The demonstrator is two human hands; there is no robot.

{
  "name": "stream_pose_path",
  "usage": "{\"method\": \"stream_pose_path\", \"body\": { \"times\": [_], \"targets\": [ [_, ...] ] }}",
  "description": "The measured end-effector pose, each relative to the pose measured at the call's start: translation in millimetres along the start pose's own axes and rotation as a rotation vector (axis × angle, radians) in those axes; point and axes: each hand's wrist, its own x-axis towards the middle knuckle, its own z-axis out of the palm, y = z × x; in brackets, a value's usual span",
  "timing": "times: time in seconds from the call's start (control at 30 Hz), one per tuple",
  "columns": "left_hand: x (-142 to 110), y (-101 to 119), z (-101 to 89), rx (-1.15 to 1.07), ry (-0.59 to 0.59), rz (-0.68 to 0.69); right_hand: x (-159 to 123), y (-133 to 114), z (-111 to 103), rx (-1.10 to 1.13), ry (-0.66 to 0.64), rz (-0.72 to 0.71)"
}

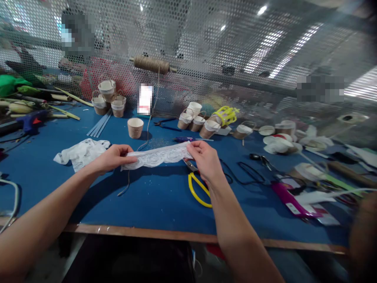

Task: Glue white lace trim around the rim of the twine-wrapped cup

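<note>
Between my two hands a strip of white lace trim [160, 156] is stretched out above the blue tabletop. My left hand [119, 157] pinches its left end between thumb and fingers. At the other end, my right hand [203, 154] is closed on the lace in the same way. Yellow-handled scissors [193, 190] lie under and beside my right hand, partly hidden by it. A crumpled heap of white lace [84, 153] rests on the table behind my left wrist. Beyond the strip stands a small paper cup wrapped in twine [135, 129].
Small twine-covered baskets [107, 92] are stacked at the back left, and more baskets [193, 118] at the back centre. A twine spool [151, 65] hangs on the mesh. A blue glue gun [31, 121] lies left, glue sticks [100, 125] nearby. Clutter and a purple packet [290, 200] cover the right.
</note>
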Motion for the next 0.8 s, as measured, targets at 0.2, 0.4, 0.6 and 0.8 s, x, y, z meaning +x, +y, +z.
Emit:
{"method": "stream_pose_path", "body": {
  "times": [0.2, 0.4, 0.6, 0.8],
  "targets": [
    [3.8, -7.1, 0.6, -0.078, 0.142, 0.012, -1.7, 6.6, -7.8, 0.001, 0.02, 0.033],
    [8.4, -15.0, 7.6, -0.165, 0.179, -0.019, 0.2, 4.6, -10.2, -0.023, 0.024, 0.054],
    [7.3, -13.6, 15.6, 0.035, -0.004, 0.062, -3.0, -2.1, -11.6, -0.07, 0.015, 0.042],
    [-12.8, -1.7, -42.0, 1.037, 0.457, -0.081, -9.3, -4.6, -8.4, -0.132, -0.027, -0.046]
  ]
}}
